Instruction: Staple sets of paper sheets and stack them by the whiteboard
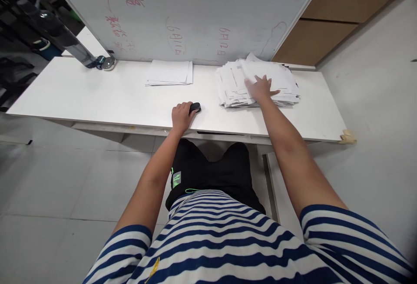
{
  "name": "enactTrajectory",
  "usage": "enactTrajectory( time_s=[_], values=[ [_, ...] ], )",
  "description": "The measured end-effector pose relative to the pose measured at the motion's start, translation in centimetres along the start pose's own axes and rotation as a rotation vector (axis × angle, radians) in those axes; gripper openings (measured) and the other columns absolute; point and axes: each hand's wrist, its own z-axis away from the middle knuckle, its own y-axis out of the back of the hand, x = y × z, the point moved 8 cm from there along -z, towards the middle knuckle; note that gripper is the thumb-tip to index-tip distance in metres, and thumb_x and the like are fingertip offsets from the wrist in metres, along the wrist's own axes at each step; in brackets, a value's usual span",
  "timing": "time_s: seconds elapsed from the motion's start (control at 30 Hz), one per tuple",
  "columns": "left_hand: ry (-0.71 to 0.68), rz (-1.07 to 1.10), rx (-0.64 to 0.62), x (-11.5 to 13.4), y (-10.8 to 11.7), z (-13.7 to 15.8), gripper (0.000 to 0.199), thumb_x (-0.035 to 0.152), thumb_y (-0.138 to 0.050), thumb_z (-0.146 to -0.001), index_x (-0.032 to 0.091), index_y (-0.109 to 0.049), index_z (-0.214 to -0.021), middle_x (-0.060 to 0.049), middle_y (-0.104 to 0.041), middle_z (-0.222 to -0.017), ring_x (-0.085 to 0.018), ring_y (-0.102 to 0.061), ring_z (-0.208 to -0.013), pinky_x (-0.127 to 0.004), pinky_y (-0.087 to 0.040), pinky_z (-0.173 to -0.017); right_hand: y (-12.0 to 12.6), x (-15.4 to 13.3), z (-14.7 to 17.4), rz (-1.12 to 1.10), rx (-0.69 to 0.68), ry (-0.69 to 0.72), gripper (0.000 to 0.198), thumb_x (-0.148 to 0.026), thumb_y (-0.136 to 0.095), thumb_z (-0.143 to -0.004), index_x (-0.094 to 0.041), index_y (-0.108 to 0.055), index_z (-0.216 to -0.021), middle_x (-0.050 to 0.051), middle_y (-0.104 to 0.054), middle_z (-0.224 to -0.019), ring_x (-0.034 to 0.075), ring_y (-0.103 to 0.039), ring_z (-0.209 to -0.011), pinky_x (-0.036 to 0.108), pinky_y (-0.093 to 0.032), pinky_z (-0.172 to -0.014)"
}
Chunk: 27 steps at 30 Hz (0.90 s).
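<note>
Pile (279,75) of loose papers: lay on the right part of the desk (97,97), close to the whiteboard (202,10); sides ragged, corners jutting; right hand (260,88) rested on top, partly blurred, fingers spread; left hand (181,117) lay near the front edge, wrapped about a black object (195,107), kind uncertain. Good handling, as judged, called for a light, flat touch on the top sheets, lest friction drag those beneath askew; a steady left hand seemed wise. Edges and room: front edge ran just below the left hand; whiteboard bounded the back; wall (374,80) stood beyond the right end; neater stack (171,72) sat left of the pile, near the whiteboard; widest room for moving lay leftward, before the bottle (70,41).
</note>
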Motion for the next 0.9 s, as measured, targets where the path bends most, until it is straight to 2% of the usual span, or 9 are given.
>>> enactTrajectory(
  time_s=[0.07, 0.17, 0.3, 0.53, 0.63, 0.77, 0.83, 0.9],
  values=[
    [0.002, -0.009, -0.003, 0.0, 0.0, 0.0, 0.04, 0.048, -0.051, -0.101, 0.022, -0.062, -0.129, -0.015, -0.071, -0.121, -0.033, -0.059, -0.112, -0.045, -0.039, -0.091, -0.1, 0.0, 0.3, 0.013, -0.019, 0.002, 0.084, -0.072, -0.042, -0.095, -0.021, -0.035, -0.16, 0.018, -0.01, -0.174, 0.043, 0.001, -0.157, 0.08, -0.003, -0.113],
    [0.005, -0.013, -0.004, 0.0, 0.0, 0.0, 0.041, 0.049, -0.051, -0.101, 0.022, -0.062, -0.13, -0.014, -0.071, -0.121, -0.033, -0.059, -0.112, -0.045, -0.039, -0.092, 0.0, -0.3, 0.7, 0.026, -0.033, 0.021, 0.087, -0.071, -0.044, -0.095, -0.016, -0.031, -0.161, 0.022, -0.007, -0.173, 0.045, 0.004, -0.156, 0.08, -0.006, -0.112],
    [0.006, -0.004, 0.002, 0.0, 0.0, 0.0, 0.041, 0.05, -0.051, -0.1, 0.023, -0.062, -0.129, -0.015, -0.071, -0.121, -0.033, -0.058, -0.111, -0.045, -0.039, -0.092, 0.2, -0.7, 1.1, 0.015, -0.024, 0.029, 0.077, -0.064, -0.044, -0.099, -0.014, -0.038, -0.156, 0.025, -0.01, -0.171, 0.044, 0.002, -0.156, 0.08, -0.007, -0.111],
    [0.0, 0.059, 0.036, -0.2, 0.0, 0.0, 0.039, 0.048, -0.055, -0.098, 0.024, -0.064, -0.126, -0.015, -0.072, -0.117, -0.035, -0.059, -0.109, -0.046, -0.039, -0.091, 0.4, -0.6, 0.7, -0.059, 0.044, 0.045, 0.06, -0.051, -0.029, -0.107, -0.009, -0.05, -0.144, 0.028, -0.021, -0.167, 0.04, -0.005, -0.156, 0.082, -0.001, -0.109],
    [0.01, 0.076, 0.032, -0.3, 0.1, 0.0, 0.039, 0.049, -0.055, -0.098, 0.024, -0.064, -0.126, -0.015, -0.071, -0.117, -0.035, -0.058, -0.11, -0.046, -0.039, -0.093, 0.6, -0.1, -0.1, -0.067, 0.081, 0.02, 0.062, -0.051, -0.027, -0.107, -0.006, -0.05, -0.144, 0.03, -0.033, -0.161, 0.038, -0.012, -0.156, 0.081, 0.002, -0.111],
    [0.019, 0.097, 0.009, -0.4, -0.1, 0.0, 0.041, 0.049, -0.053, -0.098, 0.023, -0.064, -0.128, -0.017, -0.07, -0.12, -0.036, -0.057, -0.113, -0.048, -0.038, -0.095, 1.6, 0.7, -0.5, -0.108, 0.188, -0.041, 0.066, -0.059, -0.032, -0.103, -0.01, -0.053, -0.143, 0.025, -0.054, -0.149, 0.035, -0.034, -0.151, 0.074, 0.005, -0.118],
    [0.03, 0.107, 0.006, -0.5, -0.2, -0.1, 0.042, 0.049, -0.053, -0.097, 0.023, -0.064, -0.128, -0.018, -0.07, -0.121, -0.037, -0.057, -0.114, -0.048, -0.038, -0.097, 2.5, 0.9, 0.1, -0.159, 0.255, -0.038, 0.066, -0.061, -0.032, -0.103, -0.014, -0.056, -0.141, 0.021, -0.056, -0.148, 0.033, -0.041, -0.148, 0.071, 0.004, -0.121],
    [0.046, 0.122, 0.013, -0.6, -0.1, -0.1, 0.042, 0.048, -0.054, -0.097, 0.023, -0.064, -0.129, -0.018, -0.069, -0.122, -0.037, -0.057, -0.116, -0.05, -0.036, -0.1, 3.2, 0.8, 1.4, -0.204, 0.301, -0.003, 0.068, -0.063, -0.026, -0.103, -0.017, -0.055, -0.143, 0.018, -0.056, -0.149, 0.034, -0.042, -0.148, 0.073, 0.0, -0.121]
  ],
)
